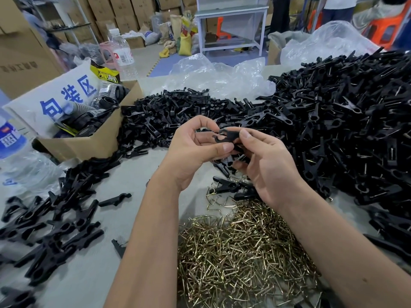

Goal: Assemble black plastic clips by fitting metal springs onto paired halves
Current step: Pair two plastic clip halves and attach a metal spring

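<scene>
Two black clip halves [224,138] pinched between left hand [195,150] and right hand [264,165], lower ends hidden by fingers.

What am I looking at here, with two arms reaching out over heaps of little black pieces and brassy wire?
There is no machine here: a person wears a camera on the head, so the single picture looks forward and down along their own arms. The left hand and the right hand together hold paired black plastic clip halves above a grey table. Nearest the person lies a heap of brass-coloured bent wire springs. Loose black plastic halves are piled behind the hands. The large heap of black clips on the right shows metal glints, so those seem finished. An open cardboard box stands at the left, crumpled clear plastic bags farther back.
</scene>
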Action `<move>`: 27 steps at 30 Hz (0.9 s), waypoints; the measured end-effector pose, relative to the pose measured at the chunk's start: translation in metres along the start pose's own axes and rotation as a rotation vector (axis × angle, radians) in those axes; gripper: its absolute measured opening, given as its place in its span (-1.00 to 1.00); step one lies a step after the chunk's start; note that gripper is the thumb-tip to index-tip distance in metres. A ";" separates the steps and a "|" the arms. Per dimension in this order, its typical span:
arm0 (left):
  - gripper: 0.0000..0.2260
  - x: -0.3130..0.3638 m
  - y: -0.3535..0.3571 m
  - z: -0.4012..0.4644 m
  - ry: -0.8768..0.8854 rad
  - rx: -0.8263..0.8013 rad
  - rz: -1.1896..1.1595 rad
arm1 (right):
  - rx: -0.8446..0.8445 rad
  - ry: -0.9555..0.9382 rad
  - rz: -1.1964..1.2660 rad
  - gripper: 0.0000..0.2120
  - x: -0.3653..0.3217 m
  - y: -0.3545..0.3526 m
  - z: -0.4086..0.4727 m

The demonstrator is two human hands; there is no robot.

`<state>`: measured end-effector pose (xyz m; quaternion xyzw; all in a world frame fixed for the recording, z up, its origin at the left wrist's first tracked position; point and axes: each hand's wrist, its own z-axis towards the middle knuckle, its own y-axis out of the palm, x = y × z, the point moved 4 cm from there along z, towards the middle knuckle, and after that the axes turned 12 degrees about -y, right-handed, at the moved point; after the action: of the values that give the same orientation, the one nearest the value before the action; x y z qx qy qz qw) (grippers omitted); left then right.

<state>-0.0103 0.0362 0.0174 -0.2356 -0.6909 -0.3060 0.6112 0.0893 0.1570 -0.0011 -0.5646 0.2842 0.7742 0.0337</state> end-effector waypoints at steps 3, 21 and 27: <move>-0.63 0.000 0.000 0.000 0.005 -0.015 0.005 | -0.013 -0.013 -0.045 -0.75 0.002 0.002 -0.001; -0.79 0.004 -0.034 -0.005 0.141 0.185 0.051 | -0.134 -0.294 -0.834 -0.91 -0.011 -0.002 0.003; -0.75 0.000 -0.068 -0.005 0.152 0.455 -0.043 | -0.693 -0.397 -1.438 -0.71 0.010 0.021 -0.012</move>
<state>-0.0540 -0.0147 0.0084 -0.0533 -0.6989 -0.1721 0.6921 0.0882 0.1306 -0.0042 -0.4398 -0.4134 0.6926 0.3949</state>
